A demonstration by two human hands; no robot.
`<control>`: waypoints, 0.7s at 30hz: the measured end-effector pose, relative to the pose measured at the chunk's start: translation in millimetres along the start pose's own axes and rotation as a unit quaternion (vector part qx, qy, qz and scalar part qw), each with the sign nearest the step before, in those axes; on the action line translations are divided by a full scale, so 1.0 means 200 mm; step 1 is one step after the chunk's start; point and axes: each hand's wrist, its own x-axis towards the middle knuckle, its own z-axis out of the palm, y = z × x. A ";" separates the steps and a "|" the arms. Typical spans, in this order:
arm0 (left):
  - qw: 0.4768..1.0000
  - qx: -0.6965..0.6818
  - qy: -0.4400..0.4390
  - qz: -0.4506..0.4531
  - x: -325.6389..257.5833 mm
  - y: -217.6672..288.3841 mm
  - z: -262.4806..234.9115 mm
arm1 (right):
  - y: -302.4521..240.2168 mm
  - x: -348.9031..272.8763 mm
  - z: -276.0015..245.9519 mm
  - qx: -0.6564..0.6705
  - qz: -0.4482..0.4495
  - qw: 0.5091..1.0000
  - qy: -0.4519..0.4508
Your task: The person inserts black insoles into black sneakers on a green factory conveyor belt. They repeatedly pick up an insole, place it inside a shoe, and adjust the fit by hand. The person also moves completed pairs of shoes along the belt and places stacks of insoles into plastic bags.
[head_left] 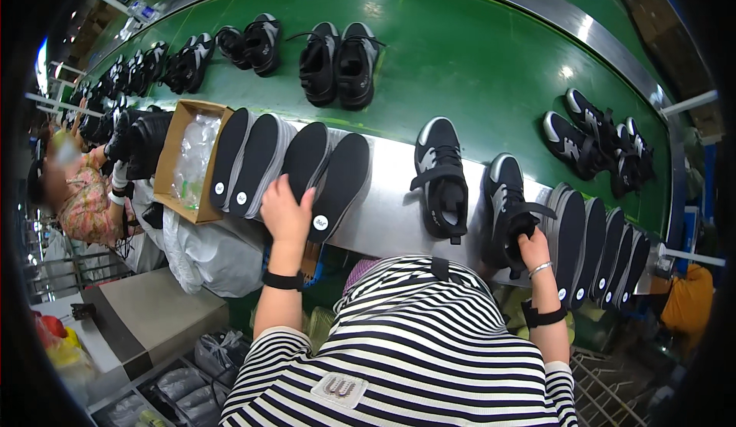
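Observation:
My left hand (287,211) lies on the stacked black insoles (308,151), its thumb spread away from its fingers. A further black insole pile (341,178) with a round white label stands just right of that thumb. My right hand (534,251) grips the heel opening of a black and grey sneaker (506,185), the fingertips partly hidden inside the collar. The strap of that sneaker sticks out loose to the right. Its mate, another sneaker (442,178), sits to the left on the metal edge, toe pointing away, with nobody touching it.
Left of the insoles is a cardboard box (163,185) holding clear plastic. More insole stacks (569,235) stand at the right. Sneaker pairs (354,67) line the green conveyor belt (452,51); others (579,139) sit far right. A co-worker in a floral top (92,205) is at the left.

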 end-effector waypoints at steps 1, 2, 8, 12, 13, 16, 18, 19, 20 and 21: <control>0.997 0.020 -0.068 -0.036 0.00 -0.03 0.00 | -0.01 0.01 -0.02 0.008 0.008 1.000 -0.015; 0.996 0.011 -0.076 -0.049 -0.02 -0.07 0.02 | -0.03 0.00 -0.02 0.008 -0.010 1.000 -0.009; 0.989 -0.120 0.014 -0.082 -0.01 -0.02 -0.04 | -0.26 -0.12 -0.26 -0.217 0.000 0.975 -0.047; 0.855 -0.496 -0.040 -0.146 -0.01 0.27 -0.15 | -0.59 -0.27 -0.36 -0.052 -0.139 0.986 0.075; 0.765 -0.614 -0.097 -0.167 -0.02 0.38 -0.18 | -0.62 -0.28 -0.32 0.151 -0.164 0.974 0.039; 0.756 -0.584 -0.295 0.016 -0.11 0.74 -0.30 | -0.78 -0.29 -0.14 0.297 -0.198 0.927 -0.117; 0.754 -0.543 -0.289 0.231 -0.18 0.90 -0.29 | -0.84 -0.28 -0.04 0.320 -0.191 0.920 -0.118; 0.732 -0.547 -0.271 0.304 -0.21 0.94 -0.26 | -0.83 -0.26 0.01 0.327 -0.207 0.919 -0.080; 0.740 -0.532 -0.221 0.348 -0.18 0.95 -0.22 | -0.83 -0.25 -0.01 0.309 -0.179 0.933 -0.049; 0.745 -0.514 -0.169 0.389 -0.15 0.94 -0.18 | -0.82 -0.23 -0.02 0.288 -0.151 0.946 -0.020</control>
